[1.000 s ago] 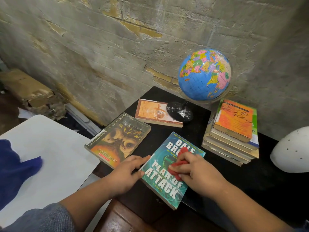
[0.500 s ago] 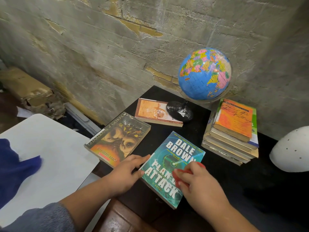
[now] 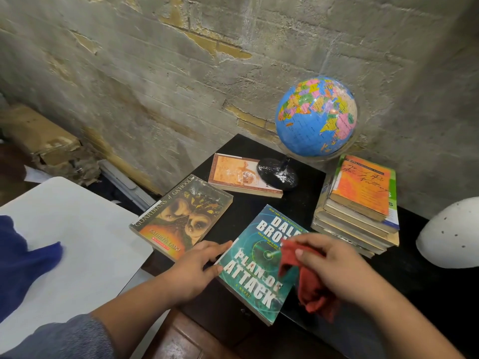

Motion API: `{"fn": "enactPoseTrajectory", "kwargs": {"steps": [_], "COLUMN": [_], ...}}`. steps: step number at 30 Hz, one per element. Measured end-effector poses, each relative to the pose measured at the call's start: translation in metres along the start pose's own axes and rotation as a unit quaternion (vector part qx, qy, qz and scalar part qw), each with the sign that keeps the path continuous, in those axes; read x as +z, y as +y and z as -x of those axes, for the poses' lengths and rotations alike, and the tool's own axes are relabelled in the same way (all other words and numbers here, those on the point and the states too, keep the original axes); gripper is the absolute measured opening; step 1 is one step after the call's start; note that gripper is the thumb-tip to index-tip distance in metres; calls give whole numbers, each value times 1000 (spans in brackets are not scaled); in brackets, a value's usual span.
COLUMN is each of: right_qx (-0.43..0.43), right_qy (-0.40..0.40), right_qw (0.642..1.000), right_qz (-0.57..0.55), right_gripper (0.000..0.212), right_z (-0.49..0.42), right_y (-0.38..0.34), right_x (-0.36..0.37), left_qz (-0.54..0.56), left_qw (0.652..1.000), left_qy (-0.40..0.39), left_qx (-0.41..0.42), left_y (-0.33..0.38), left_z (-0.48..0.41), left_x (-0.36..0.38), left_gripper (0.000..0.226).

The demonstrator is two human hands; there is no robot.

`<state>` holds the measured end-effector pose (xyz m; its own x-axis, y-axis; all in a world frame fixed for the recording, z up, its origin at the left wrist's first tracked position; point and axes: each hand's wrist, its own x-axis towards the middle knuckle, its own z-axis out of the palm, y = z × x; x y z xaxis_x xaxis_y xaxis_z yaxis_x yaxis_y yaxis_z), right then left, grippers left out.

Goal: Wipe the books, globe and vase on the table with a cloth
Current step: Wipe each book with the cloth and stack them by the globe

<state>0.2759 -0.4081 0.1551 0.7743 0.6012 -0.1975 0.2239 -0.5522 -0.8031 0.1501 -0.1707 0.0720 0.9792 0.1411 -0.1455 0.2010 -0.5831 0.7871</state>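
Observation:
A teal paperback (image 3: 256,265) lies at the front of the black table (image 3: 305,200). My left hand (image 3: 197,268) holds its left edge, thumb and fingers on the cover. My right hand (image 3: 334,268) grips a red cloth (image 3: 308,286) bunched just above the book's right side. An owl-cover book (image 3: 181,218) lies to the left, an orange book (image 3: 238,177) behind it under the globe's black base. The blue globe (image 3: 316,117) stands at the back. A stack of books (image 3: 360,203) sits to its right. A white rounded object (image 3: 451,237) is at the right edge.
A rough concrete wall (image 3: 181,73) runs behind the table. A white board (image 3: 72,242) with a blue cloth (image 3: 20,257) on it sits to the left. A cardboard box (image 3: 39,141) lies on the floor by the wall.
My right hand has lifted the red cloth off the teal book's cover and the cloth now hangs loose. My left hand stays on the book's left edge.

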Motion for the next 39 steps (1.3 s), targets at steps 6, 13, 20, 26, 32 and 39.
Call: {"fn": "enactPoseTrajectory", "kwargs": {"steps": [6,13,20,26,32,39], "right_qx": [-7,-51,-48,-92,-51,-125], "right_qy": [30,25,41,6,44,-33], "right_qw": [996,931,922,925,949,945], "right_qz": [85,362,381,368,307,300], "right_gripper": [36,37,38,37,17,27], "right_z": [-39,-17,-10,0,-9,24], "right_y": [19,33,25,19,25,35], "right_x": [11,40,39,49,43,55], "left_qz": [8,-3,3,-1,9,13], "left_qw": [1000,1000,1000,1000,1000,1000], "left_qy": [0,0,-3,-7,-3,-7], "left_qx": [-3,-5,-12,-9,-10,-14], "left_y": [0,0,0,0,2,-1], "left_z": [1,1,1,1,2,1], "left_x": [0,1,0,-1,-1,0], "left_gripper": [52,52,52,52,52,52]}}
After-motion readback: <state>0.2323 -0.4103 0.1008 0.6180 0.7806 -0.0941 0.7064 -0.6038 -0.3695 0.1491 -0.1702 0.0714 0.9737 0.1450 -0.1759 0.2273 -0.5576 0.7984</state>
